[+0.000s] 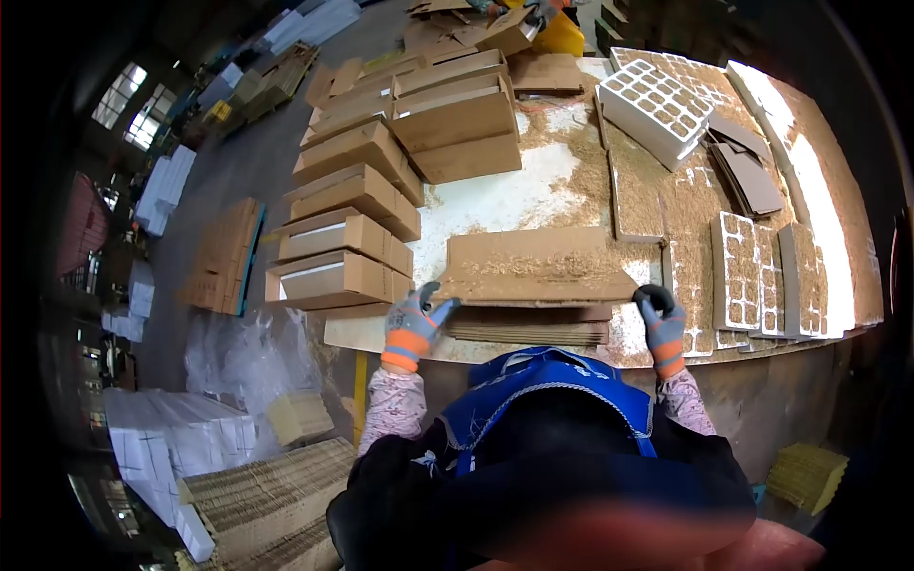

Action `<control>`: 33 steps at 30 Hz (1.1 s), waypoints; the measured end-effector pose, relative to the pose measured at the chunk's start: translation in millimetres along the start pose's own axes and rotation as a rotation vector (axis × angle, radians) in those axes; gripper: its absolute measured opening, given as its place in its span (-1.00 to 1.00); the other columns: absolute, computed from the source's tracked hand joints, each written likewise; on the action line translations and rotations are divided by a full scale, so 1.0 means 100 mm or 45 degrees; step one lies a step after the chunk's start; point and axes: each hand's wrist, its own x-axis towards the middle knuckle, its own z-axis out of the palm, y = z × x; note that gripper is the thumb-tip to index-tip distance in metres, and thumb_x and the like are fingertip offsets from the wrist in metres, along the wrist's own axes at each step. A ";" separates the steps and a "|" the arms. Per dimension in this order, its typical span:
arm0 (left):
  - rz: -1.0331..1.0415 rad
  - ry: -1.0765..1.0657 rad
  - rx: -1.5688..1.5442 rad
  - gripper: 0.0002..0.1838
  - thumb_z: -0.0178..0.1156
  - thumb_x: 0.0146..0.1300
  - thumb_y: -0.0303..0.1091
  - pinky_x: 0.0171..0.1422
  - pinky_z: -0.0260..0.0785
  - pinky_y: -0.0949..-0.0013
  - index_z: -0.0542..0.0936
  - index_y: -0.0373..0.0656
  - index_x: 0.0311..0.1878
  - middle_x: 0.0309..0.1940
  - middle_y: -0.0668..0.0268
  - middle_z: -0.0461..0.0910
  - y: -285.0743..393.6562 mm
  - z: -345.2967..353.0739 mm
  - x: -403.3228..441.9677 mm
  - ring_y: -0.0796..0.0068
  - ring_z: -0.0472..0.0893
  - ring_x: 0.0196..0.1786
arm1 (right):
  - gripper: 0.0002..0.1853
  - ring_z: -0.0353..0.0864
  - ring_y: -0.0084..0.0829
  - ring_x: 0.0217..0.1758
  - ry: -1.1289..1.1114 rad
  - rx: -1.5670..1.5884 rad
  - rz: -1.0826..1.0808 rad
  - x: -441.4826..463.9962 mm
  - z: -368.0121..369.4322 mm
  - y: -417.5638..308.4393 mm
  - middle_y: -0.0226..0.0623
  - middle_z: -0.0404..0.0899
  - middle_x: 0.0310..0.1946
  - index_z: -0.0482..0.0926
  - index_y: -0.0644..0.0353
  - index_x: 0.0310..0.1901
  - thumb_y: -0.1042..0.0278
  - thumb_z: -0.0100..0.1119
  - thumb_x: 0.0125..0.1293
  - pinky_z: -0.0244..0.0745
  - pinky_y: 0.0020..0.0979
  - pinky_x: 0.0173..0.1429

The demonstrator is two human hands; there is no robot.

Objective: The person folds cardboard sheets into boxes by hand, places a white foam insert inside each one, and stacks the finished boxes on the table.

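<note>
the left hand (413, 322), in a grey glove with an orange cuff, is partly closed, thumb and forefinger on either side of the near left corner of a flat cardboard piece (528, 249). the right hand (659, 322), gloved alike, has its fingers curled at the near right corner; how tightly either one grips, i can't tell from here. the cardboard carries faint dark marks under a scatter of tan crumbs, too small to read, and the white lettering on the blue apron (547, 381) is unreadable too. i can make out no brand.

the piece lies at the near side of the table (486, 205), right in front of the person, just above a stack of cardboard (528, 326). its long axis runs left to right, across the body, its longest edge towards the apron.

to the left stand rows of open cartons (352, 271), some with white inside. to the right, white gridded blocks (738, 271) filled with tan crumbs stand on the table, near some loose brown sheets (747, 176). at the far end, a co-worker's gloved hands (543, 11) are beside more cardboard.
</note>
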 end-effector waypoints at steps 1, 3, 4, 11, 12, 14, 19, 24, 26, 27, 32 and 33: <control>0.038 0.045 -0.137 -0.44 0.23 0.07 0.15 0.03 0.38 0.22 0.59 -0.12 -0.03 -0.11 0.05 0.58 0.09 -0.17 0.00 0.10 0.55 -0.04 | -0.89 0.50 -0.62 -0.34 0.055 -0.027 -0.080 0.10 -0.01 -0.16 -0.38 0.61 -0.40 0.63 0.27 -0.30 0.45 0.25 0.14 0.39 -0.51 -0.22; 0.176 0.141 -0.036 -0.52 0.21 0.10 0.14 -0.12 0.41 0.22 0.66 -0.14 -0.25 -0.31 0.13 0.64 0.03 -0.12 0.17 0.15 0.60 -0.25 | -0.84 0.53 -0.46 -0.32 0.084 -0.210 -0.399 0.28 0.11 -0.25 -0.29 0.58 -0.36 0.64 0.21 -0.23 0.60 0.14 0.18 0.42 -0.47 -0.20; 0.266 0.135 -0.033 -0.52 0.21 0.10 0.14 -0.13 0.41 0.22 0.67 -0.15 -0.27 -0.32 0.12 0.65 -0.17 0.03 0.34 0.12 0.60 -0.28 | -0.75 0.54 -0.34 -0.21 0.110 -0.270 -0.466 0.42 0.19 0.13 -0.21 0.55 -0.30 0.61 0.13 -0.10 0.61 0.05 0.25 0.42 -0.45 -0.12; 0.046 -0.250 -0.093 -0.32 0.03 0.18 0.29 -0.12 0.41 0.15 0.65 -0.28 -0.33 -0.36 0.03 0.64 0.08 -0.22 0.43 0.03 0.61 -0.26 | -0.78 0.47 -0.54 -0.08 0.035 0.252 -0.130 0.33 0.50 -0.16 -0.35 0.53 -0.21 0.51 0.27 -0.07 0.39 0.06 0.30 0.34 -0.50 0.08; 0.071 -0.184 0.170 -0.33 -0.03 0.22 0.26 -0.14 0.41 0.15 0.65 -0.28 -0.37 -0.39 0.03 0.64 0.12 -0.23 0.42 0.05 0.61 -0.27 | -0.77 0.46 -0.54 -0.07 -0.072 0.344 -0.087 0.34 0.44 -0.15 -0.34 0.52 -0.20 0.50 0.26 -0.05 0.38 0.07 0.30 0.34 -0.49 0.09; 0.113 -0.108 0.426 -0.33 -0.08 0.26 0.23 -0.16 0.42 0.16 0.65 -0.28 -0.41 -0.42 0.04 0.64 0.26 -0.25 0.41 0.07 0.62 -0.28 | -0.68 0.43 -0.51 0.03 -0.136 0.331 -0.104 0.37 0.41 -0.16 -0.33 0.50 -0.10 0.46 0.22 0.06 0.36 0.08 0.29 0.29 -0.47 0.17; 0.485 0.075 0.698 -0.51 -0.12 0.30 -0.01 -0.23 0.42 0.21 0.66 -0.12 -0.49 -0.47 0.16 0.64 0.44 -0.18 0.49 0.20 0.63 -0.33 | -0.39 0.30 -0.37 0.27 -0.324 0.398 -0.020 0.40 0.44 -0.22 -0.21 0.37 0.18 0.21 0.25 0.31 0.40 0.12 0.22 0.13 -0.35 0.36; 0.585 -0.403 0.533 -0.50 -0.05 0.24 0.08 -0.06 0.42 0.15 0.67 -0.16 -0.38 -0.29 0.06 0.64 0.48 0.06 0.61 0.14 0.61 -0.16 | 0.04 0.19 -0.31 0.35 -0.532 0.175 -0.178 0.44 0.61 -0.34 -0.16 0.22 0.30 -0.04 0.09 0.43 0.46 0.43 -0.06 0.08 -0.29 0.40; 0.529 -0.506 0.612 -0.41 0.02 0.16 0.20 0.04 0.40 0.17 0.62 -0.19 -0.11 -0.21 0.03 0.62 0.49 0.06 0.57 0.11 0.60 -0.10 | 0.16 0.15 -0.26 0.38 -0.473 0.099 -0.209 0.49 0.64 -0.30 -0.11 0.13 0.35 -0.12 0.08 0.44 0.35 0.51 -0.15 0.05 -0.26 0.42; 0.607 -0.571 0.441 -0.33 0.04 0.14 0.24 0.10 0.36 0.19 0.53 -0.20 0.02 -0.10 0.01 0.58 0.52 -0.05 0.46 0.11 0.56 -0.01 | 0.20 0.11 -0.22 0.40 -0.392 -0.023 -0.331 0.50 0.64 -0.24 -0.09 0.07 0.38 -0.13 0.08 0.44 0.30 0.53 -0.19 0.03 -0.25 0.43; 0.914 -0.523 0.481 -0.07 0.07 0.02 0.42 0.25 0.25 0.12 0.31 -0.15 0.28 0.19 -0.10 0.32 0.52 -0.04 0.11 -0.07 0.41 0.19 | 0.10 0.04 -0.06 0.43 -0.308 -1.268 -0.846 0.48 0.48 -0.57 -0.12 0.00 0.40 0.13 0.09 0.36 -0.07 0.49 -0.25 0.09 -0.11 0.40; 0.690 -0.546 0.565 -0.07 0.10 -0.01 0.40 0.31 0.17 0.06 0.28 -0.08 0.32 0.21 -0.03 0.31 0.64 -0.02 0.09 -0.01 0.36 0.24 | -0.18 0.12 -0.10 0.40 -0.387 -1.082 -0.927 0.53 0.46 -0.52 -0.13 0.25 0.29 0.37 0.04 0.20 -0.17 0.36 -0.10 0.06 -0.09 0.41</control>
